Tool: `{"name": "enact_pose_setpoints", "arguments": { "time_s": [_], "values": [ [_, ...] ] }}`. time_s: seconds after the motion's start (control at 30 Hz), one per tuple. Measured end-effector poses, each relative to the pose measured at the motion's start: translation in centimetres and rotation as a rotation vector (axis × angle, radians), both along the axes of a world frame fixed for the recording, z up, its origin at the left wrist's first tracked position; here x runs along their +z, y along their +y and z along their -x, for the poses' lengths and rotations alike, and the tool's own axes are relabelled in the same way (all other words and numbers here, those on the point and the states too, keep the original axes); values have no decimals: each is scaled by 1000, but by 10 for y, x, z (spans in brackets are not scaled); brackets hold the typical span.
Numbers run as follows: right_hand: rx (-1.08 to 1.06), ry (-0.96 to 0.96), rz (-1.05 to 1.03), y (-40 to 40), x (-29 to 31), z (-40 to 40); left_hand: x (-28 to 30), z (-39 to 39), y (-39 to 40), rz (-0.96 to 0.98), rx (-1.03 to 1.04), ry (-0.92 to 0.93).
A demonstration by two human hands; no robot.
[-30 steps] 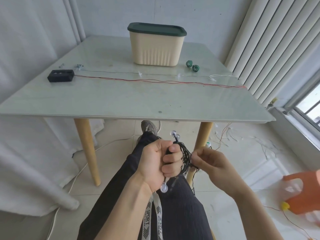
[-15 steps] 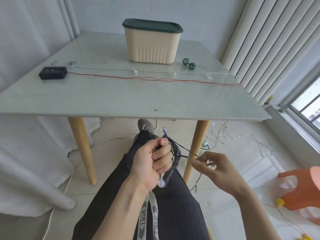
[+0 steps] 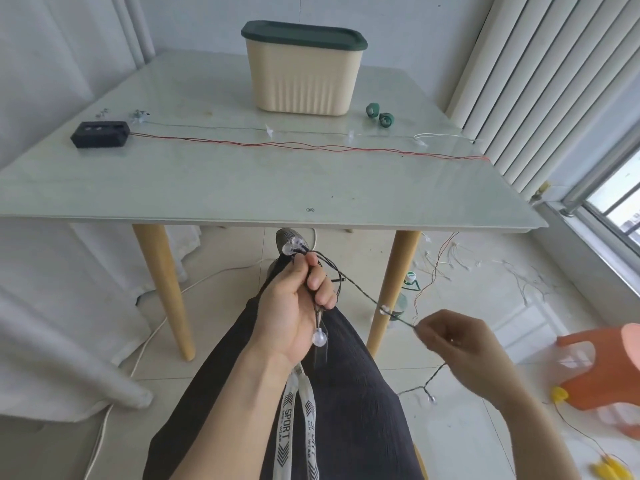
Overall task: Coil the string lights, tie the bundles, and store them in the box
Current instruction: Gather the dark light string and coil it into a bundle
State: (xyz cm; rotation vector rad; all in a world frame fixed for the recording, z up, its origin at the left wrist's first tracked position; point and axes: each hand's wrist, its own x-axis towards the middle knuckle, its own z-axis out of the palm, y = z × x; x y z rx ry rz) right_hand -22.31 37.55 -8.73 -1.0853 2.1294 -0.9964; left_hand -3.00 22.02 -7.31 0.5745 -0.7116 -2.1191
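In the head view, the right hand (image 3: 457,344) has moved away to the right of the left hand (image 3: 294,306) since half a second ago, and the dark wire (image 3: 360,289) between them is now stretched longer and nearly straight. The left hand's fingers are clenched around the coiled bundle of string lights (image 3: 313,271), above the person's lap and in front of the table (image 3: 242,188). The right hand's fingertips pinch the wire at its far end. One clear bulb (image 3: 319,338) hangs under the left fist, and two more stick out above it.

On the table stands the cream box (image 3: 303,81) with its dark green lid on. Near it lie two green rolls (image 3: 379,116), a black battery case (image 3: 100,134) and a long red wire (image 3: 294,147). More loose wires lie on the floor to the right, beside an orange stool (image 3: 602,368).

The left fingers hide most of the bundle, so the number of loops is not clear. The stool is cut off by the frame edge.
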Motion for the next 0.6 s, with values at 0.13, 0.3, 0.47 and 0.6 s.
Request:
{"name": "enact_pose_setpoints", "arguments": {
  "time_s": [0.13,0.3,0.47,0.6],
  "values": [
    [228,154,-12,-5,11,-28,4,9,10,59,55,-84],
    [330,175,88,-14,36,-54,3,16,25,239,-76,-267],
    [220,52,216,-20,54,-59,4,18,33,325,-215,-357],
    [175,80,286,-20,58,-58,3,18,33,407,-235,-454]
  ]
}}
